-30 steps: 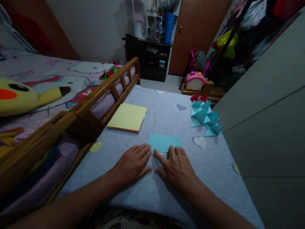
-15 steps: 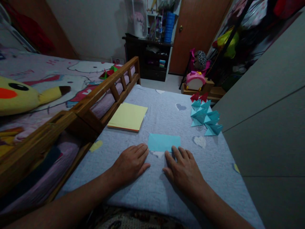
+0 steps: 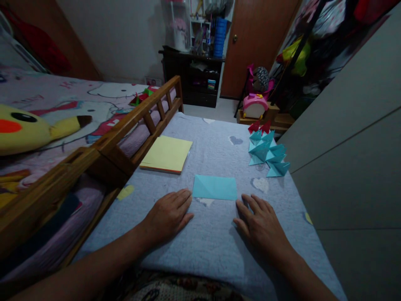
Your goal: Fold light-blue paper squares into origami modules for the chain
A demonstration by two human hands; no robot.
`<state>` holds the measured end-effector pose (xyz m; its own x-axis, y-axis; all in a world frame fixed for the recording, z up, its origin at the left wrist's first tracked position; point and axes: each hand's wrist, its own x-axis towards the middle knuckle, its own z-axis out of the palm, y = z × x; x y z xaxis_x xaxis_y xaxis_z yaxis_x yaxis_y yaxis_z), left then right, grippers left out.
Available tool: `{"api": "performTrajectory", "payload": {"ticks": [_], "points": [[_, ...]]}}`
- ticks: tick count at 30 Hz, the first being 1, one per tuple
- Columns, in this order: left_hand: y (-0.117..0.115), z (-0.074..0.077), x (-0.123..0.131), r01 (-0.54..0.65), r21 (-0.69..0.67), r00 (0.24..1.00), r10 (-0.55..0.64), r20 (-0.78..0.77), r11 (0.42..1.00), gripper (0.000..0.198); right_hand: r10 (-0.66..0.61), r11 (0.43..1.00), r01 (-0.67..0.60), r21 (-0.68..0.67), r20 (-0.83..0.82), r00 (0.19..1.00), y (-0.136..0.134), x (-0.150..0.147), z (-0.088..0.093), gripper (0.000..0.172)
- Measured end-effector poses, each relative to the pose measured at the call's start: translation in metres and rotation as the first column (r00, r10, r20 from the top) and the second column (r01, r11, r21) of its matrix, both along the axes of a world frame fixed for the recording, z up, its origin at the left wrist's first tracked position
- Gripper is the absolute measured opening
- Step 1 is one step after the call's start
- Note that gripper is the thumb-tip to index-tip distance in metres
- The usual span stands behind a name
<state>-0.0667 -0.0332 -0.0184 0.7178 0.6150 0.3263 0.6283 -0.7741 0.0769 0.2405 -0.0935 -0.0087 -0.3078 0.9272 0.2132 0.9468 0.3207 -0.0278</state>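
A light-blue sheet of paper (image 3: 214,187), folded into a flat rectangle, lies on the pale blue patterned cloth (image 3: 206,242) in front of me. My left hand (image 3: 171,212) rests palm down, its fingertips by the paper's left edge and its thumb apart. At the lower right corner of the paper is my right hand (image 3: 260,219), fingers stretched and a little spread, holding nothing. Beyond my left hand sits a stack of square paper (image 3: 167,154), yellow on top. Several folded blue paper shapes (image 3: 266,152) with pointed tips stand at the far right.
Two red folded shapes (image 3: 259,127) stand behind the blue ones. A wooden rail (image 3: 138,121) runs along the left, with a yellow plush toy (image 3: 37,127) on the bed beyond it. A pale panel (image 3: 357,167) borders the right side. A dark cabinet (image 3: 191,77) stands at the back.
My right hand has slid to the right along the lower edge of the paper to its corner. My left hand and the paper have stayed nearly in place.
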Motion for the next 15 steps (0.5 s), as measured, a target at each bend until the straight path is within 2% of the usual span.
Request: {"api": "performTrajectory", "payload": {"ticks": [5, 7, 11, 12, 14, 15], "points": [[-0.001, 0.001, 0.000, -0.005, -0.007, 1.000, 0.005, -0.003, 1.000, 0.028, -0.016, 1.000, 0.015, -0.007, -0.028, 0.999, 0.000, 0.016, 0.000, 0.034], [0.000, 0.004, -0.001, -0.011, -0.023, 1.000, 0.011, 0.006, 1.000, 0.027, -0.023, 0.999, 0.021, -0.038, -0.035, 0.999, 0.004, 0.022, 0.007, 0.027], [0.009, 0.012, 0.003, -0.031, -0.151, 0.998, 0.038, 0.044, 0.988, 0.025, -0.017, 0.984, 0.000, -0.176, -0.094, 0.995, 0.023, 0.026, 0.024, 0.013], [0.013, 0.014, 0.007, -0.039, -0.158, 0.997, 0.048, 0.057, 0.987, 0.031, -0.013, 0.981, -0.009, -0.192, -0.113, 0.994, 0.029, 0.024, 0.027, 0.016], [0.025, 0.015, 0.015, -0.053, -0.148, 0.994, 0.066, 0.084, 0.988, 0.049, -0.017, 0.987, -0.009, -0.159, -0.160, 0.987, 0.043, 0.019, 0.027, 0.037], [0.031, 0.014, 0.020, -0.026, -0.165, 0.997, 0.037, 0.065, 0.986, 0.061, -0.009, 0.990, -0.019, -0.140, -0.195, 0.981, 0.050, 0.016, 0.025, 0.047]]}}
